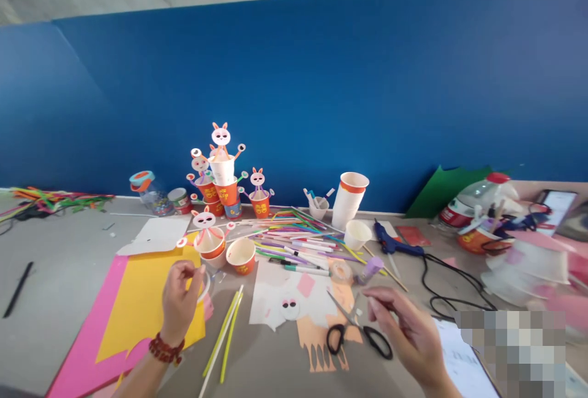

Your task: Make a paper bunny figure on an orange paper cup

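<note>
My left hand [180,300], with a red bead bracelet [165,349] at the wrist, is closed in a pinch over the yellow sheet [138,294]. Anything between its fingertips is too small to make out. Close by stands a paper cup [210,242] with a rabbit figure, beside an orange-and-white paper cup [241,256]. My right hand [407,337] hovers beside black-handled scissors [356,324], thumb and forefinger drawn together; I cannot see what they hold, if anything. Between the hands, a white round face cutout [289,307] with dark eyes lies on white paper [266,288].
Yellow-green sticks [225,337] lie between my hands. Markers [307,269] and pipe cleaners [280,232] spread behind. Rabbit cups [225,193], a tall cup stack [350,199] and a blue glue gun [395,242] with a looping cord stand or lie before the blue partition [294,92].
</note>
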Motion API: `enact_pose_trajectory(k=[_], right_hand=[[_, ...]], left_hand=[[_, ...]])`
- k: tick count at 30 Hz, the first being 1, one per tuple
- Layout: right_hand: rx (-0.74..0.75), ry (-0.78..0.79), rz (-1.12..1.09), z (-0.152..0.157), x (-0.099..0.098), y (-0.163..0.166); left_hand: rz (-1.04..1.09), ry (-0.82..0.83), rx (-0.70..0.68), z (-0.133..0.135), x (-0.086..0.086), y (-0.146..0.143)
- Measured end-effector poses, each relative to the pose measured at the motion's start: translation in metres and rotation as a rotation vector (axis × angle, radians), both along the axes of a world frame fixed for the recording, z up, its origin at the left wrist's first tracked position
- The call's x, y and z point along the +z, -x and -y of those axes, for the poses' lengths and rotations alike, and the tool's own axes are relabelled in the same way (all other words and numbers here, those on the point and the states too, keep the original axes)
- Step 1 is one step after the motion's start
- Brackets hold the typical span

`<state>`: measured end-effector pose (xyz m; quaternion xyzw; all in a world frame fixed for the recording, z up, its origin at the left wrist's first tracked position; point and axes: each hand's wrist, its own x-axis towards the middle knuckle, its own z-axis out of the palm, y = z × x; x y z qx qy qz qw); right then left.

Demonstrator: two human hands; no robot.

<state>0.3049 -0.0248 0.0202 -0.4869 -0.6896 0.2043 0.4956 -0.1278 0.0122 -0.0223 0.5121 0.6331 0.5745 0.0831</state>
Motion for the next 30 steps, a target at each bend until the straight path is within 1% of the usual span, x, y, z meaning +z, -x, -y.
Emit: enact_pose_trajectory(k=[2,5,7,9,11,13,15,16,17,18,19,20,23,25,27,30], right_hand=[[-0.086,0.008,-0.035,0.005,-0.001,-0.01],[-0.277,0.01,-0.188,0.007,0.005,-0.023],[-0.366,0.013,-0.25,0.004,0.008,-0.028],[-0.373,0.033,-0.223,0.001,0.007,-0.029],[-0.304,0.083,-0.128,-0.003,0.003,-0.025],[-0.177,0.151,0.019,-0.009,-0.002,-0.013],[-0.03,0.215,0.214,-0.018,-0.005,0.005],[0.007,0.241,0.316,-0.025,-0.005,0.016],[0.037,0.256,0.463,-0.035,-0.004,0.026],[0.014,0.276,0.629,-0.045,-0.003,0.036],[-0.043,0.301,0.798,-0.057,-0.002,0.045],[-0.093,0.31,0.847,-0.071,-0.001,0.053],[-0.175,0.349,0.94,-0.11,-0.005,0.068],[-0.204,0.377,1.001,-0.129,-0.012,0.073],[-0.219,0.387,1.048,-0.141,-0.018,0.073],[-0.199,0.357,1.084,-0.147,-0.024,0.07]], left_hand=[[0.06,-0.007,0.023,-0.002,-0.002,0.005],[0.111,0.007,0.039,-0.001,-0.003,0.008],[0.073,-0.008,-0.005,0.002,-0.003,0.005],[0.009,-0.008,-0.091,0.007,-0.004,-0.003],[-0.076,0.027,-0.217,0.012,-0.003,-0.017],[-0.185,0.059,-0.379,0.016,-0.001,-0.035],[-0.274,0.068,-0.555,0.018,0.002,-0.055],[-0.316,0.074,-0.622,0.018,0.005,-0.065],[-0.353,0.09,-0.689,0.017,0.007,-0.074],[-0.384,0.1,-0.749,0.017,0.008,-0.082],[-0.411,0.105,-0.797,0.016,0.01,-0.09],[-0.439,0.101,-0.834,0.016,0.012,-0.097],[-0.512,0.047,-0.912,0.016,0.016,-0.109],[-0.535,0.023,-0.953,0.018,0.018,-0.11],[-0.537,0.029,-0.962,0.02,0.02,-0.107],[-0.518,0.085,-0.94,0.022,0.021,-0.098]])
